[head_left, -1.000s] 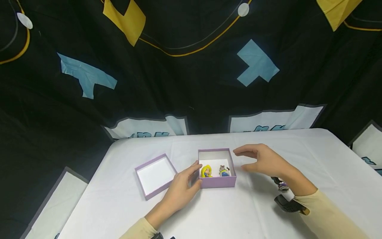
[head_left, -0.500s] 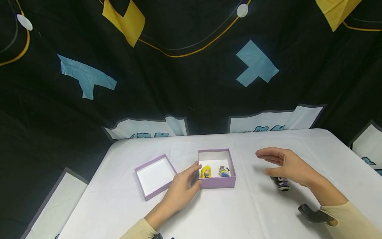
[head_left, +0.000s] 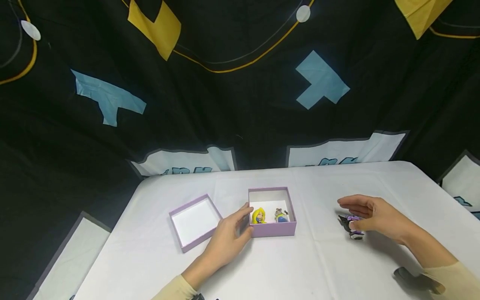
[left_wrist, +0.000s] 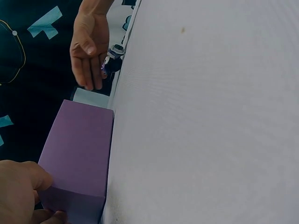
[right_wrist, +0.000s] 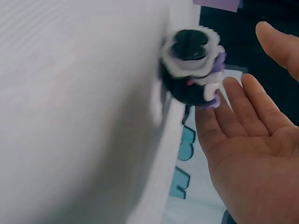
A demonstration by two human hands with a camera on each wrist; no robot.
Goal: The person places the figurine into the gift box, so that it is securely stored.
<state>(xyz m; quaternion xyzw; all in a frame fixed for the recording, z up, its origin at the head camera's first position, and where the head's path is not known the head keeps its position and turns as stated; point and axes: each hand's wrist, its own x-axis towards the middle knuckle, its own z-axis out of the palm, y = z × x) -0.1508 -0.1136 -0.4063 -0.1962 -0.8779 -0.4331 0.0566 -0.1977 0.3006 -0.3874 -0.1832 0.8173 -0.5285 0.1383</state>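
The step looks like reaching; the right hand (head_left: 378, 214), thumb spread from extended fingers, grips nothing beside the dark figurine (right_wrist: 191, 65) on the table (head_left: 296, 266); the left hand (head_left: 226, 237) curls at the box (head_left: 273, 229); lifting would call for a pinch.

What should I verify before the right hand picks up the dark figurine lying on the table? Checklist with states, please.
1. Lid off box: ok, set apart.
2. Box steadied: ok, left hand holds its left side.
3. Space inside: ok, bare floor beside the yellow-haired figurine.
4. Right hand at dark figurine: ok.
5. Grip closed: not ok, fingers are open.
6. Fingertip contact with dark figurine: cannot tell.
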